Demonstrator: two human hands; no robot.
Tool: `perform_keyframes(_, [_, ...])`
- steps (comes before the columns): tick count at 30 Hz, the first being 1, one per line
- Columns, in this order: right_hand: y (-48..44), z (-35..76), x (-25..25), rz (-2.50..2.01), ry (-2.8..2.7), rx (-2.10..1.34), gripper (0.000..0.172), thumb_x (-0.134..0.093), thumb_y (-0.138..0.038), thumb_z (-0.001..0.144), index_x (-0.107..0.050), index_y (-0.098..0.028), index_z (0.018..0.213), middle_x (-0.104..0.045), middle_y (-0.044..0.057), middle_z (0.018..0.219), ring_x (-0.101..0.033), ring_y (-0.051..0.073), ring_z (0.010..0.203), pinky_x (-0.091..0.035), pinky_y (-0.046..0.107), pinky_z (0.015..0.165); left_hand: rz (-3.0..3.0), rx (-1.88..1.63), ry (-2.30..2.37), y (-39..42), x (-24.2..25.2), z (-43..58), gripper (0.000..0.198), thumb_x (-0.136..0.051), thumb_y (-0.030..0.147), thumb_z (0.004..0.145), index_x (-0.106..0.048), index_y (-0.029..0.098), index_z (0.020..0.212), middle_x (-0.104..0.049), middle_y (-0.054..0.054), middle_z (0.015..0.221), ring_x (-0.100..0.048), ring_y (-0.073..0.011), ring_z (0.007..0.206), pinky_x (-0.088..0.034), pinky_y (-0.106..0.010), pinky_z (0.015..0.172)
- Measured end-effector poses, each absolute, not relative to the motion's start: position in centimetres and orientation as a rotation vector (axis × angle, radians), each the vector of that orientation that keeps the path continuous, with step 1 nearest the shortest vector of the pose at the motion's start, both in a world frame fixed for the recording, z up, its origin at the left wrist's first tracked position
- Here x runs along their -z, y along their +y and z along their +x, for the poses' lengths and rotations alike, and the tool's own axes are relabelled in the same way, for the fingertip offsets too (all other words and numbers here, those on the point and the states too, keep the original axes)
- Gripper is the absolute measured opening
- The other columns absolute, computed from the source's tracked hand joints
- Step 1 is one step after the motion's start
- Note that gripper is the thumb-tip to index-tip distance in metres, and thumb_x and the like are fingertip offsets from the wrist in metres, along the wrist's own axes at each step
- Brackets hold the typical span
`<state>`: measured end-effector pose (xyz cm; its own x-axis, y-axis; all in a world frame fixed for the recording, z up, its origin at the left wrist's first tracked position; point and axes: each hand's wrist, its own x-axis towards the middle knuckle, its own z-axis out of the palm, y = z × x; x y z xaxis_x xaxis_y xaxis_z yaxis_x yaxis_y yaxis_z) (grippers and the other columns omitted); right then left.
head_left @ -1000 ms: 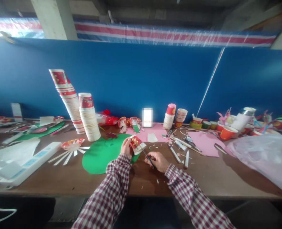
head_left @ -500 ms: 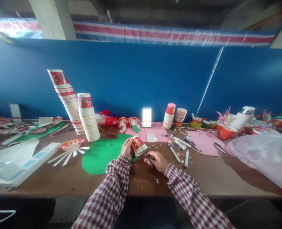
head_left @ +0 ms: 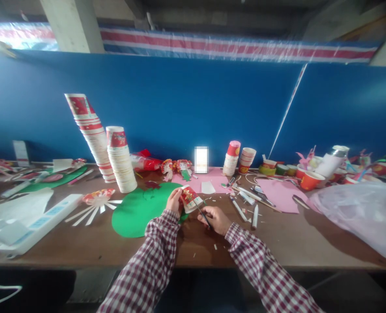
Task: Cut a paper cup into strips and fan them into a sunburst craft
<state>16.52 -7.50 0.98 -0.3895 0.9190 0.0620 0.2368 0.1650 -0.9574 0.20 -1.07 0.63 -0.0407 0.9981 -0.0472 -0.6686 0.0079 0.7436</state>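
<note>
My left hand (head_left: 174,202) is closed round a red and white printed paper cup (head_left: 189,198), which lies tilted on its side with its rim toward me. In my right hand (head_left: 216,219) is a pair of dark scissors (head_left: 205,216), fingers wrapped round the handles. The blades reach the cup's rim; how far apart they are is too small to tell. Under the left hand and wrist lies a green paper sheet (head_left: 137,217) with a rounded outline. Small white paper scraps (head_left: 215,247) are scattered on the brown table (head_left: 209,256) near the right hand.
Two tall paper cup stacks (head_left: 121,167) stand at the left, near a cup cut into strips (head_left: 98,198) and a white power strip (head_left: 46,224). Markers (head_left: 255,216) and pink paper (head_left: 279,195) lie at the right, beside a plastic bag (head_left: 359,213).
My right hand and the scissors have shifted very slightly to the right. The cup stays in my left hand at nearly the same place.
</note>
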Motion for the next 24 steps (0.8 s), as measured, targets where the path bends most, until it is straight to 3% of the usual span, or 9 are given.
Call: perform_keyframes(24, [-7.28, 16.43, -0.76, -1.106, -1.711, -1.250, 0.037, -0.061, -0.047, 0.070, -0.061, -0.014, 0.084, -0.054, -0.002, 0.055, -0.048, 0.009, 0.044, -0.042, 0.021, 0.044, 0.664, -1.461, 0.775, -0.73, 0.00, 0.27, 0.024, -0.068, 0.031, 0.062, -0.054, 0.016, 0.075, -0.059, 0.001, 0.058, -0.055, -0.0114, 0.048, -0.045, -0.024, 0.051])
